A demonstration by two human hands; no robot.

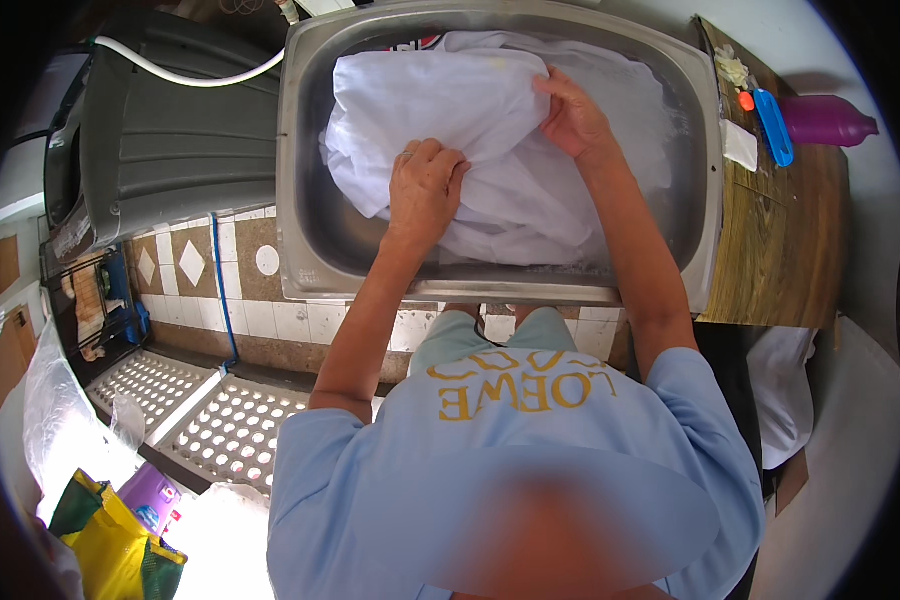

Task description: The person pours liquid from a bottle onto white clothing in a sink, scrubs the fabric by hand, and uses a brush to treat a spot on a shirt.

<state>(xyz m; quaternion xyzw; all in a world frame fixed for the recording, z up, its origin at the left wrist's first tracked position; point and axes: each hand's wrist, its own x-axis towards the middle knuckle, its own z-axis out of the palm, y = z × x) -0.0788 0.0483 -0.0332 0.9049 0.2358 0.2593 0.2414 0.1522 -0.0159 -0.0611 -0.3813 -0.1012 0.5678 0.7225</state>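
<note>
A white cloth garment (490,120) lies bunched in a steel sink basin (305,180) with water around it. My left hand (425,185) grips a fold of the cloth near the basin's front. My right hand (570,115) clutches another fold further back and to the right. Both hands press into the fabric, about a hand's width apart. A bit of red and white printed cloth shows at the basin's far edge.
A wooden shelf (780,240) at the right holds a blue brush (773,125), a white soap piece (740,145) and a purple bottle (825,120). A grey machine lid (170,140) with a white hose sits left. Perforated white racks (220,420) and a yellow bag (110,545) lie lower left.
</note>
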